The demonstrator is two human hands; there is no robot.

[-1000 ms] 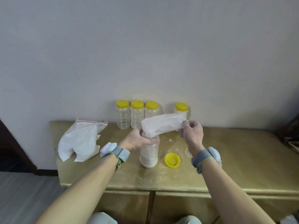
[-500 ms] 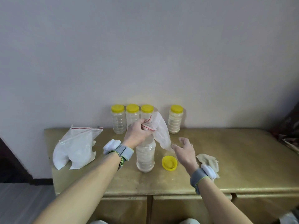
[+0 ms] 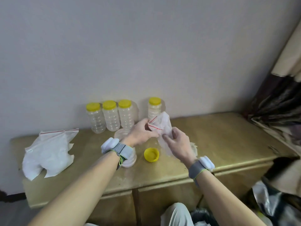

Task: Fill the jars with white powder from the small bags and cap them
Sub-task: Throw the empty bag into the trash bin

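The small bag (image 3: 163,123), limp and crumpled with its red zip line showing, is held between the two hands above the desk (image 3: 228,137). The left hand (image 3: 140,135) pinches the bag's mouth at the red line with thumb and fingers curled on the plastic. The right hand (image 3: 177,144), just to the right of the left and nearer the person, grips the bag's lower part with curled fingers. The open jar (image 3: 128,160) stands under the left wrist, its rim showing just beyond the wristband. The arm hides most of it, so how full it is cannot be told. The yellow cap (image 3: 151,154) lies on the desk between the two wrists, near the jar's base. Beyond the left hand three capped jars (image 3: 110,118) stand in a row, and a fourth capped jar (image 3: 154,110) stands apart, just behind the bag. A pile of bags (image 3: 48,150) lies well to the left of the left hand. Half a second ago the left hand alone held the bag at the jar's mouth while the right hand hung open beside it. Now the right hand has closed on the bag, which has come away from the jar's mouth to the right.
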